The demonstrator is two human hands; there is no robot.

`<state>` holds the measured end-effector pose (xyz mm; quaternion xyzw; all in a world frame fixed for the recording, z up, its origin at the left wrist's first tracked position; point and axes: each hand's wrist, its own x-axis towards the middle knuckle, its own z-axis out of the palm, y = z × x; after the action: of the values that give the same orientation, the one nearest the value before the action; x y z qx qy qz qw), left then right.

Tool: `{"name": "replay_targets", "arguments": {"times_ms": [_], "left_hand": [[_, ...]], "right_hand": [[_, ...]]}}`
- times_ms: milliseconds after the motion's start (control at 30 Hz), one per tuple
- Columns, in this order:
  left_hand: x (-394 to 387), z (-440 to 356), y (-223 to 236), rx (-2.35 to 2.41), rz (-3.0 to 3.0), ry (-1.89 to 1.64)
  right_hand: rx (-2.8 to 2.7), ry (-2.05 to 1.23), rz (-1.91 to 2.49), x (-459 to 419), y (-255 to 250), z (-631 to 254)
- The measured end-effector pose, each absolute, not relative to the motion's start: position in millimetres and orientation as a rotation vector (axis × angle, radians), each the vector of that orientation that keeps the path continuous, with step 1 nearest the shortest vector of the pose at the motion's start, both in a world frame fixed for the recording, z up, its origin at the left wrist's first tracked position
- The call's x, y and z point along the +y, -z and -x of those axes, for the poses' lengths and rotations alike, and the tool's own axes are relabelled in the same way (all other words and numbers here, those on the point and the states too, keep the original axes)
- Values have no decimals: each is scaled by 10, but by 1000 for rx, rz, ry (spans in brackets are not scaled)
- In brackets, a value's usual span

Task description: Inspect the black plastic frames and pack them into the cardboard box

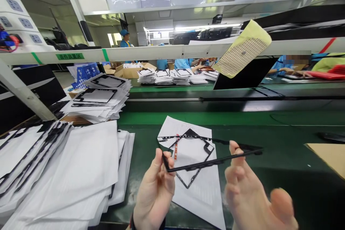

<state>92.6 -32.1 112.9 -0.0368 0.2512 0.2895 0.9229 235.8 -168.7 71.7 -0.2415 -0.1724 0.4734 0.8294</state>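
Note:
A thin black rectangular frame is held up, tilted, above the bench. My left hand pinches its near left corner between thumb and fingers. Near the frame's right end, the fingertips of my right hand touch the rim from behind; the thumb stands well apart and does not close on it. Below lies a white paper sheet or sleeve, carrying a second black frame turned like a diamond. A small red-orange strip shows inside the raised frame's outline.
Stacked white sleeves with black frames fill the left side, with another pile behind. Brown cardboard lies at right on the dark green bench. A yellow dotted sheet hangs from the crossbar. Co-workers sit beyond.

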Motion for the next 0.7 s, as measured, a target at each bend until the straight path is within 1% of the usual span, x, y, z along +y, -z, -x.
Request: {"name": "replay_targets", "arguments": {"times_ms": [100,333,467,600,700], "left_hand": [[-430,-1077,-1129,517,-175,-724],[-555,-1136,-1088,357,-627,-1050],[-576,-1113,-1089,284,-774,-1130],[-604,-1088,-1087,243,-827,-1130],[-557,-1051,-1069,239,-822,-1131]], "right_hand": [[-363,-1003,390,-1478,-731,-2303],[-355,-1192,167,-1264,-770,-2187],[-308,-1183,187,-1302,-750,-2172],[-313,-1172,207,-1268,-736,-2170],[-382,-1159,324,-1224,-740,-2148]]}}
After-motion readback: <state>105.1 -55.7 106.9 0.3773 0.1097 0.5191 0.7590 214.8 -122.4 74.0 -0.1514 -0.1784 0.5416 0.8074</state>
